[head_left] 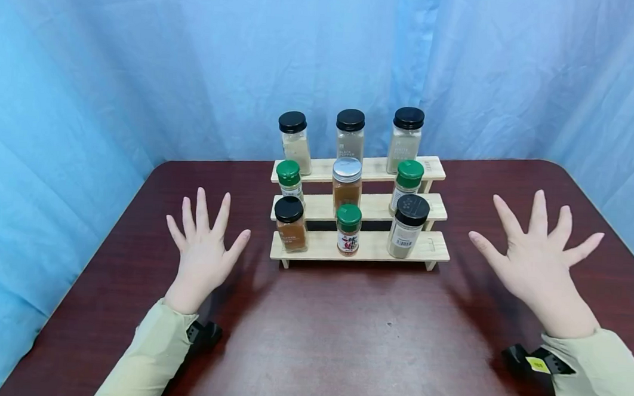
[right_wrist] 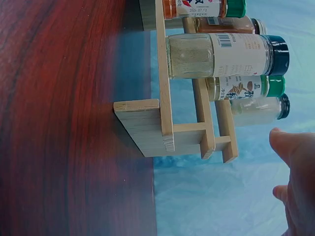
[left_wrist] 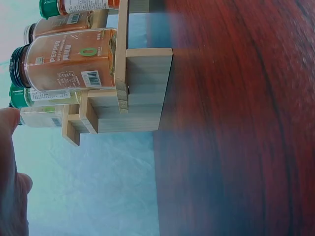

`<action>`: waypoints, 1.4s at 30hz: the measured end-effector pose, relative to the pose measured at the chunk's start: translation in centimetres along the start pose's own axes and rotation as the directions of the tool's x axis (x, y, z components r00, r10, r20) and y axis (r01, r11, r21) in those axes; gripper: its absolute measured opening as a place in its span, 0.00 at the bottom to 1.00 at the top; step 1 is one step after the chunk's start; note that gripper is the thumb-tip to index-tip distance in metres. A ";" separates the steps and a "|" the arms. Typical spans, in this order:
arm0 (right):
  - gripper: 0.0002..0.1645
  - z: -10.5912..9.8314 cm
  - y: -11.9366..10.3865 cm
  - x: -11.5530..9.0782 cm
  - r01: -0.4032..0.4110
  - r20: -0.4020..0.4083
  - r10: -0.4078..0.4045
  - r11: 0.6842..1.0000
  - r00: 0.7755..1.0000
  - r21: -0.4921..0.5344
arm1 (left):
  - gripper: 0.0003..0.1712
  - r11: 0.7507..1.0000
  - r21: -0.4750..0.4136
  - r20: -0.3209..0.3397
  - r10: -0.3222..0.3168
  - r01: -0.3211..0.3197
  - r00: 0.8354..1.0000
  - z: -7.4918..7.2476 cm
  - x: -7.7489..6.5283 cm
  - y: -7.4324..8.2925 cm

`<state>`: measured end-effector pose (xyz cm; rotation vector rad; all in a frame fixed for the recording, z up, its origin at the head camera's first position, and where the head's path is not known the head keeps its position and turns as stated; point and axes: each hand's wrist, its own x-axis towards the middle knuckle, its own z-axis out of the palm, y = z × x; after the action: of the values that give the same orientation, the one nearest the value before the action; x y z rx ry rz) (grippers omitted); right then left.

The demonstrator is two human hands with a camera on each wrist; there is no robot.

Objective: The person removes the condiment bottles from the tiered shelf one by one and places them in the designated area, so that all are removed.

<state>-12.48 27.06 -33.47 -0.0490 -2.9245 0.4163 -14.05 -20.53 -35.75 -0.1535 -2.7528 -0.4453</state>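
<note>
My left hand (head_left: 202, 258) is spread with straight fingers to the left of a three-tier wooden rack (head_left: 325, 246). To the rack's right, my right hand (head_left: 542, 263) is spread in the same way. Neither hand touches anything. Spice jars stand upright on each tier. On the front tier are a black-capped pepper jar (head_left: 292, 232), a small green-capped jar (head_left: 349, 229) and a black-capped jar with a pale label (head_left: 406, 226). The middle tier bears a silver-capped jar (head_left: 347, 184) between two green-capped ones. Three black-capped jars, one a black pepper jar (head_left: 350, 137), stand on top.
A dark red-brown wooden table (head_left: 342, 337) carries the rack near its back edge. Light blue curtains (head_left: 248, 69) hang behind and along both sides. Black wrist devices (head_left: 202, 334) sit at both sleeve cuffs.
</note>
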 end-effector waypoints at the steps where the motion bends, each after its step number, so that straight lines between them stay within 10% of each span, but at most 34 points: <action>1: 0.47 0.0 0.0 0.0 0.003 -0.009 -0.003 1.000 1.000 0.007 | 0.44 1.000 -0.005 -0.004 0.002 -0.002 1.000 0.0 0.0 0.0; 12: 0.35 0.4 -0.2 0.0 0.154 -0.195 -0.114 0.967 0.974 0.202 | 0.36 0.986 -0.158 -0.142 0.021 -0.044 0.990 -0.3 0.2 0.3; 17: 0.27 0.5 -1.1 0.4 0.210 -0.296 -0.111 0.921 0.949 0.327 | 0.30 0.929 -0.370 -0.116 -0.058 0.011 0.991 -0.2 0.2 0.9; 22: 0.24 0.9 -2.1 1.1 0.188 -0.292 -0.055 0.873 0.955 0.450 | 0.25 0.728 -0.658 0.067 -0.198 0.192 0.978 0.8 0.7 1.6; 27: 0.23 1.3 -3.4 1.6 0.175 -0.246 -0.038 0.806 0.969 0.565 | 0.23 0.443 -0.806 0.300 -0.266 0.393 0.916 2.3 1.0 2.3; 30: 0.22 1.4 -4.4 1.7 0.210 -0.238 -0.075 0.759 0.968 0.616 | 0.24 0.335 -0.813 0.402 -0.269 0.477 0.875 3.2 1.0 2.5; 35: 0.22 1.7 -5.9 1.8 0.310 -0.265 -0.172 0.668 0.949 0.677 | 0.24 0.218 -0.806 0.501 -0.246 0.551 0.830 4.5 0.7 2.5; 42: 0.27 2.5 -6.9 1.5 0.427 -0.302 -0.312 0.504 0.901 0.751 | 0.26 0.154 -0.800 0.550 -0.200 0.580 0.811 5.5 0.4 2.6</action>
<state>-14.49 19.90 -33.60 0.6479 -2.2222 1.5360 -15.79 -16.24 -39.72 0.2897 -2.2482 -2.4550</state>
